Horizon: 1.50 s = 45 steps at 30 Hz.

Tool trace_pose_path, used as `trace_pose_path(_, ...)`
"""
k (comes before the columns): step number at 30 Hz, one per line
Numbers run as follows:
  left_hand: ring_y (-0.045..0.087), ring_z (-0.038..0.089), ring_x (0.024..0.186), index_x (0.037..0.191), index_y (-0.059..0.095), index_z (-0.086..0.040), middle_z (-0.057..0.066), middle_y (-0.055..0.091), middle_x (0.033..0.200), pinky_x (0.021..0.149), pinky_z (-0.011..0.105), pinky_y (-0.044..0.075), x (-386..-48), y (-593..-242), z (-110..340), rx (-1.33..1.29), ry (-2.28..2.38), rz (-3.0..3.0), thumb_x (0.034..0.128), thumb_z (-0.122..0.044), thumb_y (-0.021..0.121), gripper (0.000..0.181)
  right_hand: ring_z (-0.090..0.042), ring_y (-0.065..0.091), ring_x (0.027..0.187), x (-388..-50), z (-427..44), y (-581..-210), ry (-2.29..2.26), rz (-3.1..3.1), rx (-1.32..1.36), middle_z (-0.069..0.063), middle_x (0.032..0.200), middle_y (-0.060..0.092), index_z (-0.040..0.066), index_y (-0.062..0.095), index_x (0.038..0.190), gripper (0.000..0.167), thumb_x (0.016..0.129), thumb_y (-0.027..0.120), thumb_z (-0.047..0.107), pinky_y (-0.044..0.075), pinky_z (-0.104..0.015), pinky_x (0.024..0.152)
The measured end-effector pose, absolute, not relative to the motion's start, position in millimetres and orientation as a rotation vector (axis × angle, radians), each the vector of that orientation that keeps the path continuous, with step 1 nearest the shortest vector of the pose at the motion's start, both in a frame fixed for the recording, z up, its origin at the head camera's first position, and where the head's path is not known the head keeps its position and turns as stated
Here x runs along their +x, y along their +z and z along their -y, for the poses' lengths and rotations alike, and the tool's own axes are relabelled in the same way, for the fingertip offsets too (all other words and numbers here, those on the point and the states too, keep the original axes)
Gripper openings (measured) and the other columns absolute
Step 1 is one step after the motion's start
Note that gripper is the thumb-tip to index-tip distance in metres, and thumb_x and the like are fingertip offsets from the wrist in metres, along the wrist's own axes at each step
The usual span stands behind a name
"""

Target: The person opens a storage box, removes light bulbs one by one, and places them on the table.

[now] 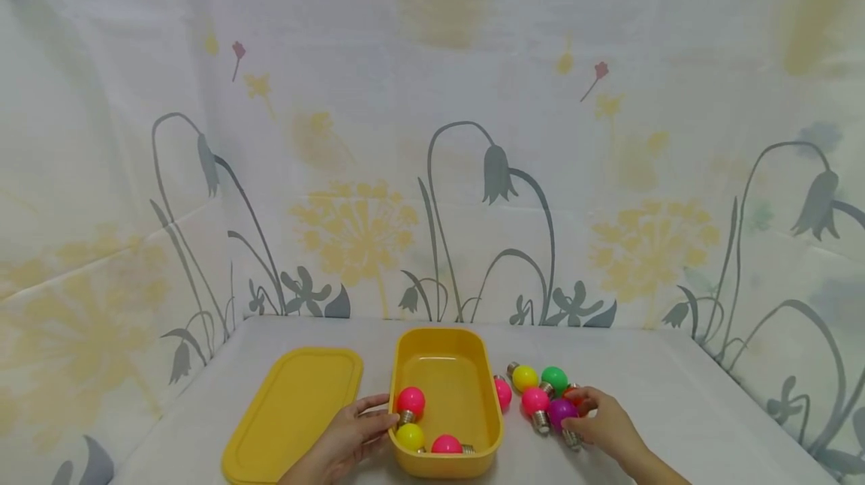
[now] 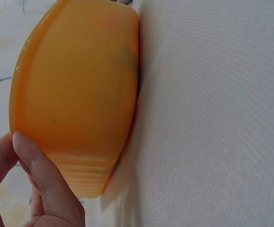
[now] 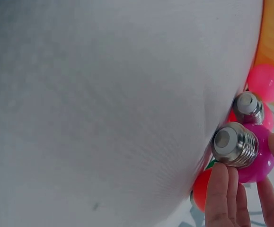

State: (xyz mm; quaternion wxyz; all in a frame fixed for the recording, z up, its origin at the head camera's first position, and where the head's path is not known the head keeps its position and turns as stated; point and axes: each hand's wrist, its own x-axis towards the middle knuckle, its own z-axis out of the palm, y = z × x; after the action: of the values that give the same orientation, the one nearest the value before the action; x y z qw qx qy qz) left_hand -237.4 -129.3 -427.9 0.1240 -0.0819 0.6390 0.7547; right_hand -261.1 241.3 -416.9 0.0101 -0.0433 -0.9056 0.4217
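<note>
My right hand (image 1: 604,425) pinched a glossy purple round bulb (image 3: 245,151) between its fingers (image 3: 217,194).
The bulb's silvery screw base (image 3: 235,144) pointed roughly toward me; the lidless yellow plastic box (image 1: 446,465) lay left of that hand, long side running away from me, its rim (image 2: 14,90) pinched by my left hand (image 1: 353,431). My right fingers partly hid a round red bulb (image 3: 201,189); whether the purple one was lifted, I couldn't tell.

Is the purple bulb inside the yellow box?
No, the purple bulb is outside the box, to its right, with the right hand on it.
</note>
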Motion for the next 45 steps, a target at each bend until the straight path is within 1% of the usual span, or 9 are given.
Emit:
trace_pose_path(4, 0.061, 0.015, 0.076, 0.131, 0.043, 0.007, 0.013, 0.061, 0.101, 0.074, 0.028, 0.053, -238.5, -427.9, 128.7, -0.248, 2.199, -1.871, 0.08, -0.013, 0.074, 0.063, -0.019, 0.05, 0.064, -261.6, -242.4, -417.4, 1.312, 2.801, -0.116, -0.008, 0.082, 0.053, -0.004, 0.059, 0.105, 0.038, 0.072, 0.076, 0.006, 0.049, -0.029, 0.055)
trace_pose_path(8, 0.061, 0.016, 0.077, 0.131, 0.043, 0.006, 0.013, 0.061, 0.102, 0.074, 0.028, 0.053, -240.0, -427.8, 128.8, -0.258, 2.189, -1.877, 0.0795, -0.014, 0.075, 0.064, -0.02, 0.05, 0.069, -260.5, -243.2, -412.4, 1.344, 2.769, -0.089, -0.009, 0.083, 0.053, -0.004, 0.06, 0.103, 0.036, 0.072, 0.076, 0.005, 0.051, -0.03, 0.057)
trace_pose_path(11, 0.061, 0.016, 0.076, 0.131, 0.043, 0.006, 0.013, 0.061, 0.102, 0.074, 0.028, 0.053, -240.0, -427.9, 128.7, -0.26, 2.187, -1.877, 0.0793, -0.014, 0.075, 0.064, -0.022, 0.051, 0.075, -260.3, -242.9, -405.9, 1.37, 2.758, -0.071, -0.011, 0.088, 0.053, -0.005, 0.058, 0.104, 0.037, 0.074, 0.076, 0.007, 0.053, -0.032, 0.06)
trace_pose_path(14, 0.061, 0.015, 0.075, 0.131, 0.043, 0.007, 0.013, 0.061, 0.102, 0.073, 0.028, 0.053, -239.0, -427.8, 128.3, -0.253, 2.191, -1.878, 0.0795, -0.013, 0.075, 0.064, -0.022, 0.053, 0.075, -261.4, -241.1, -399.9, 1.382, 2.752, -0.058, -0.012, 0.091, 0.054, -0.006, 0.057, 0.107, 0.039, 0.074, 0.075, 0.007, 0.054, -0.033, 0.061)
trace_pose_path(22, 0.061, 0.015, 0.074, 0.131, 0.042, 0.008, 0.012, 0.06, 0.1, 0.072, 0.027, 0.053, -236.0, -427.4, 128.2, -0.24, 2.213, -1.857, 0.0796, -0.013, 0.074, 0.064, -0.021, 0.053, 0.069, -263.7, -229.9, -384.9, 1.376, 2.725, -0.004, -0.01, 0.087, 0.056, -0.004, 0.059, 0.108, 0.039, 0.075, 0.074, 0.008, 0.054, -0.035, 0.061)
trace_pose_path(29, 0.061, 0.015, 0.075, 0.131, 0.042, 0.008, 0.012, 0.061, 0.1, 0.072, 0.027, 0.053, -236.0, -429.5, 130.4, -0.214, 2.207, -1.861, 0.0804, -0.013, 0.074, 0.063, -0.023, 0.055, 0.072, -269.4, -215.9, -374.0, 1.396, 2.728, 0.01, -0.011, 0.091, 0.056, -0.003, 0.059, 0.11, 0.038, 0.077, 0.073, 0.009, 0.055, -0.034, 0.065)
trace_pose_path(34, 0.061, 0.015, 0.076, 0.131, 0.042, 0.007, 0.011, 0.061, 0.1, 0.072, 0.027, 0.053, -236.2, -431.1, 131.4, -0.193, 2.211, -1.854, 0.0803, -0.013, 0.074, 0.063, -0.025, 0.057, 0.068, -272.1, -205.3, -367.5, 1.4, 2.697, 0.062, -0.01, 0.089, 0.057, -0.001, 0.06, 0.108, 0.034, 0.078, 0.072, 0.007, 0.055, -0.036, 0.064)
trace_pose_path(45, 0.062, 0.015, 0.077, 0.131, 0.042, 0.007, 0.012, 0.061, 0.101, 0.074, 0.027, 0.053, -236.3, -428.6, 131.4, -0.183, 2.203, -1.859, 0.0816, -0.013, 0.073, 0.061, -0.028, 0.059, 0.075, -277.4, -183.1, -353.5, 1.447, 2.658, 0.11, -0.01, 0.091, 0.058, 0.001, 0.061, 0.108, 0.032, 0.079, 0.072, 0.007, 0.055, -0.038, 0.068)
